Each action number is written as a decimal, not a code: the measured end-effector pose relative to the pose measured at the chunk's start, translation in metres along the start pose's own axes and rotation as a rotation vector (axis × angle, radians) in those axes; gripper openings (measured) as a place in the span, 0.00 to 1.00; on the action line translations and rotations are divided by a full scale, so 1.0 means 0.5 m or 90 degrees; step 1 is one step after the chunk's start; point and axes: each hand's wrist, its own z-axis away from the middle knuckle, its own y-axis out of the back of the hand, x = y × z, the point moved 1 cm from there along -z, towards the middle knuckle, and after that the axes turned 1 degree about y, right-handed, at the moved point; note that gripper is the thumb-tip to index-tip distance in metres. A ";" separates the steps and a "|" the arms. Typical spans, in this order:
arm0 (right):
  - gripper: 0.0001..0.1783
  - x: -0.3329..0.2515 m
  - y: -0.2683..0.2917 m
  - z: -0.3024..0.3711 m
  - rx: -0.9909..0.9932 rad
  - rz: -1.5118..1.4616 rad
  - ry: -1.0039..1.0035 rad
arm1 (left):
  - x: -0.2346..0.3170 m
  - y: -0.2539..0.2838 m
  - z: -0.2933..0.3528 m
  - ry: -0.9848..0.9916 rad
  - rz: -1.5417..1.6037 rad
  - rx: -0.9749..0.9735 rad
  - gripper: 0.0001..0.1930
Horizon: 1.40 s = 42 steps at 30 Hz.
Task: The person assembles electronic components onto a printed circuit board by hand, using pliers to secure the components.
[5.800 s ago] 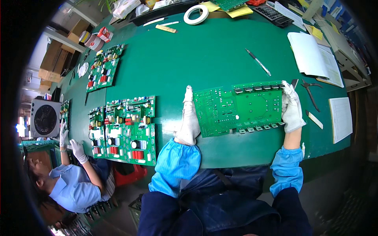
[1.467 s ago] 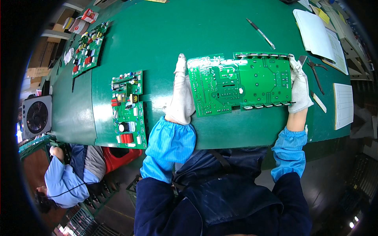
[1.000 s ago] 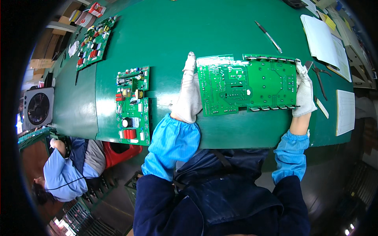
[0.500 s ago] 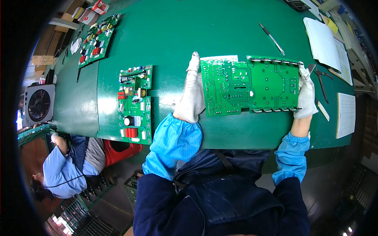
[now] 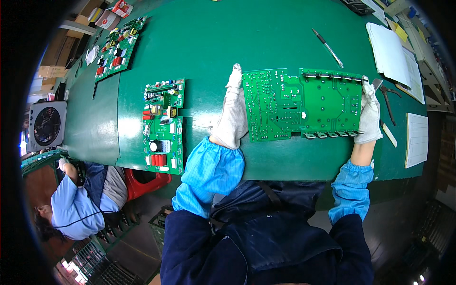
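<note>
A green circuit board (image 5: pixel 285 107) is held up between my two gloved hands, its soldered side facing me. My left hand (image 5: pixel 232 111), in a white knit glove, grips the board's left edge, the thumb pointing away from me. On the right edge, my right hand (image 5: pixel 369 114) closes round the board, also in a white glove. Rows of dark metal-tabbed parts stick out along the board's far and near edges at its right half. The fingers beneath the board are hidden. Left of it, another circuit board (image 5: pixel 163 128) lies component side up on the green table (image 5: pixel 213 38).
More populated boards (image 5: pixel 118 50) lie at the far left, near a box fan (image 5: pixel 47 126). A pen (image 5: pixel 327 47), pliers (image 5: pixel 390 102), papers (image 5: pixel 387 54) and a printed sheet (image 5: pixel 417 140) lie to the right. A co-worker (image 5: pixel 83 204) sits at the lower left.
The held board has tilted slightly, and the white glare along its far left edge is gone. My hands keep their grip in nearly the same place. The co-worker's arm has shifted a little.
</note>
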 end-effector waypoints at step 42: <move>0.18 -0.039 -0.040 0.052 -0.080 -0.036 -0.021 | 0.008 -0.011 0.002 -0.092 -0.041 0.157 0.31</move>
